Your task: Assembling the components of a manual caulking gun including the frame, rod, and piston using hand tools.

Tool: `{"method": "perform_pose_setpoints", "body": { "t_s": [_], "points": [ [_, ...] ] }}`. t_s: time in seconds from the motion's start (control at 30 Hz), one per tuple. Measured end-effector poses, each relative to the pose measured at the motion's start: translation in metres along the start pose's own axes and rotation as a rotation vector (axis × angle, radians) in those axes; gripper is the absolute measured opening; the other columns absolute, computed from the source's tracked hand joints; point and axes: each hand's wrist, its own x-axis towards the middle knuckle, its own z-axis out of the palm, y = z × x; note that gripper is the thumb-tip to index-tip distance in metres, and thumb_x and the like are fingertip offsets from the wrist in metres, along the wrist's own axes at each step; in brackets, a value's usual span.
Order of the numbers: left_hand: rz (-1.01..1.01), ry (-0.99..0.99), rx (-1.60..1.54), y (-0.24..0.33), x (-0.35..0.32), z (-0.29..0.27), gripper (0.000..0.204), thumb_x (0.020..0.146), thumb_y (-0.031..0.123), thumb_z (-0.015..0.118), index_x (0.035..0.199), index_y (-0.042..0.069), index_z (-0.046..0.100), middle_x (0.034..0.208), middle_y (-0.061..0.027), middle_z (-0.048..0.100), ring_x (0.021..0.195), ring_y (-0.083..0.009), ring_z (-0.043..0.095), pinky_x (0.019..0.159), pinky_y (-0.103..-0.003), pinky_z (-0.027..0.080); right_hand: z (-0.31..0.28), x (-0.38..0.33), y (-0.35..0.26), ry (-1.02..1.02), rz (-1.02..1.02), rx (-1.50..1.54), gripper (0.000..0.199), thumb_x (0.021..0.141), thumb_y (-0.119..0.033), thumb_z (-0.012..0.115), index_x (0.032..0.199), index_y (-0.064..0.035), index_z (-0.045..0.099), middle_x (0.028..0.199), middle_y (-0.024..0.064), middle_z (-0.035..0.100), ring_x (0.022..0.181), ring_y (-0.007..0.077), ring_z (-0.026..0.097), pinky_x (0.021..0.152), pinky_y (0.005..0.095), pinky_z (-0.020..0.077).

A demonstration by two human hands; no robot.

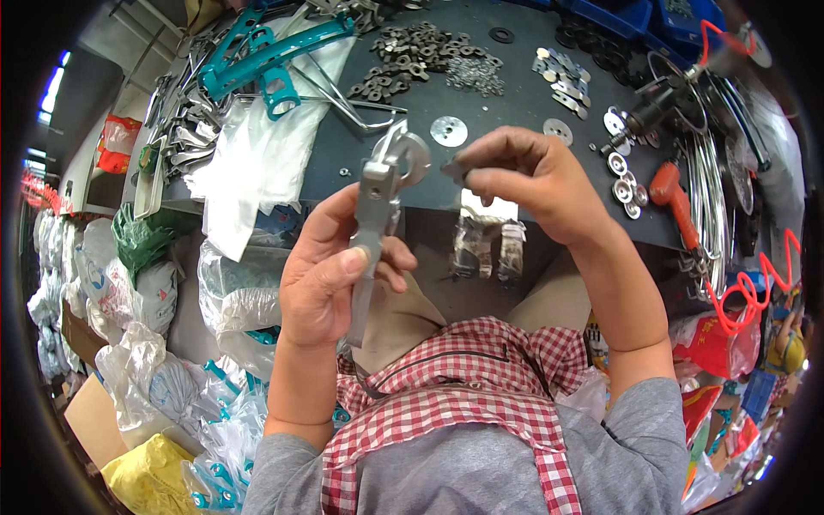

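In front of my body, my left hand (322, 279) is closed around a long grey metal bracket (374, 193) held upright, with a rounded, ring-like silver end at its top. My thumb presses on the bracket's side. To the right of it, my right hand (536, 180) pinches a small dark metal piece (452, 170) between thumb and fingertips, apart from the bracket. Its exact kind is hard to make out. Below my right hand, a shiny metal fixture (487, 245) projects from the table's front edge. A round silver disc with holes (448, 131) lies just beyond my hands.
Dark metal links (412, 51) and small silver fasteners (475, 75) lie heaped on the dark table (515, 112). Teal frames (275, 60) and a white plastic sheet (257, 159) are at left. At right are an orange-handled tool (674, 197) and a coiled red hose (747, 300).
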Motion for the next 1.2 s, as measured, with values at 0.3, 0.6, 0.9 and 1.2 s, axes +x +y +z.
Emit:
{"method": "perform_pose_setpoints", "body": {
  "t_s": [0.3, 0.6, 0.9, 1.2],
  "points": [
    [-0.097, -0.194, 0.198, -0.041, -0.02, 0.067, 0.053, 0.078, 0.014, 0.057, 0.126, -0.002, 0.039, 0.13, -0.0214, 0.037, 0.087, -0.0241, 0.058, 0.071, -0.034, 0.051, 0.027, -0.08, 0.019, 0.418, -0.321, 0.298, 0.018, 0.075, 0.0, 0.068, 0.088, -0.0012, 0.055, 0.082, 0.0025, 0.06, 0.074, 0.0065, 0.057, 0.063, 0.0189, 0.0466],
    [-0.105, -0.19, 0.234, -0.064, -0.033, 0.083, 0.053, 0.077, 0.011, 0.056, 0.125, -0.003, 0.04, 0.123, -0.0249, 0.038, 0.079, -0.0269, 0.06, 0.06, -0.033, 0.055, 0.024, -0.125, 0.03, 0.378, -0.202, 0.574, 0.011, 0.082, -0.007, 0.062, 0.087, 0.0004, 0.056, 0.076, 0.0059, 0.062, 0.065, 0.0082, 0.06, 0.052, 0.0185, 0.0446],
    [-0.337, -0.277, 0.046, -0.064, -0.052, 0.075, 0.056, 0.073, 0.009, 0.059, 0.124, -0.003, 0.04, 0.109, -0.0261, 0.048, 0.073, -0.0287, 0.06, 0.053, -0.034, 0.054, -0.15, -0.261, 0.121, 1.601, -0.196, -0.351, 0.024, 0.075, -0.015, 0.068, 0.092, -0.0007, 0.058, 0.082, 0.0073, 0.062, 0.073, 0.0141, 0.059, 0.068, 0.0264, 0.0475],
    [-0.322, -0.141, 0.097, -0.095, -0.041, 0.094, 0.076, 0.061, 0.011, 0.072, 0.128, 0.007, 0.036, 0.099, -0.0174, 0.053, 0.071, -0.0239, 0.06, 0.053, -0.031, 0.054, -0.205, -0.296, 0.122, 1.676, 0.246, -0.86, 0.026, 0.074, -0.015, 0.061, 0.093, 0.0022, 0.058, 0.082, 0.0164, 0.064, 0.077, 0.0208, 0.062, 0.067, 0.0326, 0.0462]
  ]
}}
